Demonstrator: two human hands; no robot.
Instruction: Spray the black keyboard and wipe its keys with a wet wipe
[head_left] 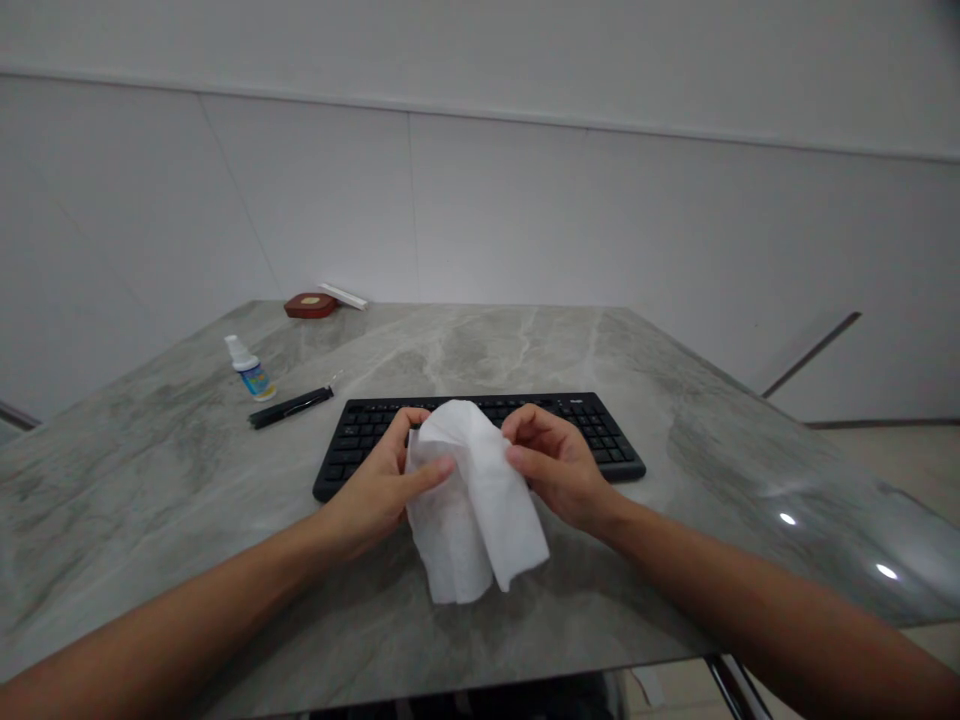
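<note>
White cloth [469, 500], possibly a thick tissue (material cannot be told), is held up at centre, in front of the near side of the keyboard [349, 452], its lower edges hanging loose over the near part of the counter [637, 600]. Left hand [390, 475]: grip closed on the cloth's left side, thumb flat on the near face, other fingers partly hidden behind it. Right hand [559, 462]: thumb and forefinger appear to pinch the cloth's right edge, remaining fingers curled. The cloth is creased down the middle, with a rounded fold at the top and two hanging flaps. Step in hand, as judged: arranging or folding the cloth between both hands. The next move would seem to call for a steady left hold while the right fingers guide the free edge, with the loose flaps gathered. The black keyboard lies flat, long side across the counter, its middle partly covered from view by cloth and hands. Left of it, a slim black object [291, 408] lies slantwise; just beyond stands a small white spray bottle [253, 375] with a blue label. At the far left edge: a reddish-brown case [310, 305] and, just beside it, a white strip [345, 296], near the pale wall [525, 220].
</note>
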